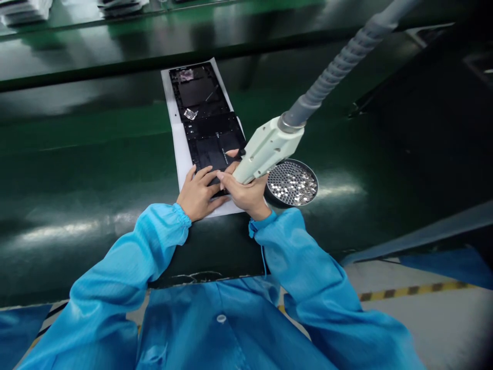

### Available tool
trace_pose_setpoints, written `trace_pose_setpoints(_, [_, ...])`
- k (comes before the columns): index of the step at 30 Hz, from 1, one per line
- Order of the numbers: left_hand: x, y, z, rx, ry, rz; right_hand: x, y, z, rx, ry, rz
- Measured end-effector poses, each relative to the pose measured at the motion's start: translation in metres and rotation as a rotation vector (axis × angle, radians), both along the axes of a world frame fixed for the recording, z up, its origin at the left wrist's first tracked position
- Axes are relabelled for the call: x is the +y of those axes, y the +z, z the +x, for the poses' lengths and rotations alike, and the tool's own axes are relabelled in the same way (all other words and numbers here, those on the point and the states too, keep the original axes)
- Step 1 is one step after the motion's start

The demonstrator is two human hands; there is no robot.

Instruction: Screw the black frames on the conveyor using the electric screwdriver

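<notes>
A black flat device (211, 128) lies opened out on a white sheet (181, 149), its long side pointing away from me. My left hand (198, 195) rests on the near end of the device with its fingers spread. My right hand (248, 192) is wrapped round a pale green tool (269, 146), whose lower end is tilted down toward the device; the tip is hidden by my fingers. A small silvery part (190, 114) lies on the far half of the device.
A round dish (292, 182) of small shiny pieces stands just right of my right hand. A grey ribbed hose (339, 67) rises from the tool to the upper right. Stacked items (25, 11) sit at the far left.
</notes>
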State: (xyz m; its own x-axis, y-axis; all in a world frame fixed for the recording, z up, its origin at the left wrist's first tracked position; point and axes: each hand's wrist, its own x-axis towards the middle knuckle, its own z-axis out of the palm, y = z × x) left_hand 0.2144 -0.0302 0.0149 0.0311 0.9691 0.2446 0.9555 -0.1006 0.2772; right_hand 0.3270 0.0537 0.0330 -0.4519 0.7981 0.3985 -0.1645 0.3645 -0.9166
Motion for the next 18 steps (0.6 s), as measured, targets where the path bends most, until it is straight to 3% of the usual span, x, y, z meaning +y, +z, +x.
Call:
trace_pose_setpoints(8, [0.001,0.002,-0.001,0.094,-0.062,-0.019,0.015,0.01,0.009,0.005,-0.145,0.027])
trace_pose_setpoints(15, [-0.028,0.003,0.006,0.117,-0.123,0.061,0.031,0.016,0.023,-0.018,-0.315,0.051])
trace_pose_setpoints(18, [-0.038,0.007,-0.011,0.014,0.042,0.187,0.033,0.017,0.026,-0.064,-0.346,0.05])
